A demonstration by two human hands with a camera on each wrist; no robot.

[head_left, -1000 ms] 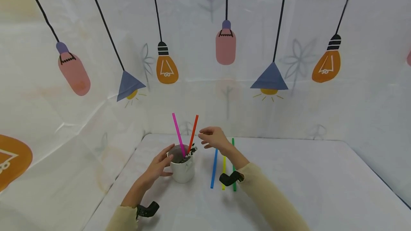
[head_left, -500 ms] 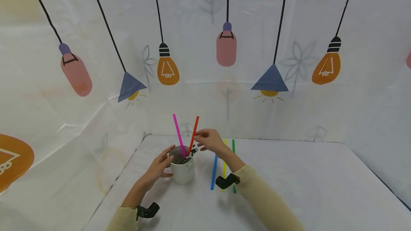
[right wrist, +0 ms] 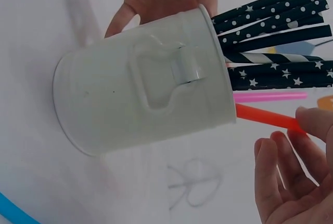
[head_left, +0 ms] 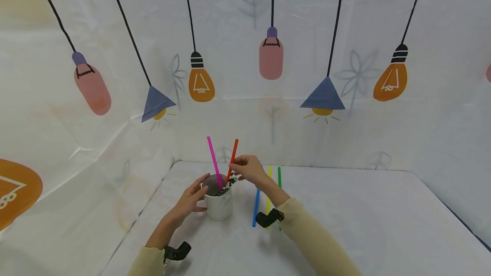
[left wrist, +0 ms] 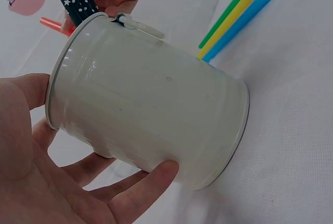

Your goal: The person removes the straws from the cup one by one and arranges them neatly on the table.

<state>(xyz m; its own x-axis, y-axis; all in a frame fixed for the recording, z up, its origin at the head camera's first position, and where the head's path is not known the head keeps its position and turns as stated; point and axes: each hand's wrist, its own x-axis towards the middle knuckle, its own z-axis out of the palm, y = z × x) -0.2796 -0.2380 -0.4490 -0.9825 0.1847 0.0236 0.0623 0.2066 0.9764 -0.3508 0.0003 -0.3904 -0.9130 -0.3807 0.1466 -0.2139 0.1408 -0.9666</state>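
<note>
Red straw (right wrist: 265,117) tilted inside white can (head_left: 219,207), toward far left corner of tabletop (head_left: 383,225); right hand (head_left: 250,169) pinching it, left hand (head_left: 188,200) gripping can's side; blue straw (head_left: 255,210) lying nearby

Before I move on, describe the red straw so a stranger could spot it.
On the white table stands a pale can. From its mouth rises the red straw, pinched by the right hand: plain red beside the pink straw and dark patterned straws.
</note>
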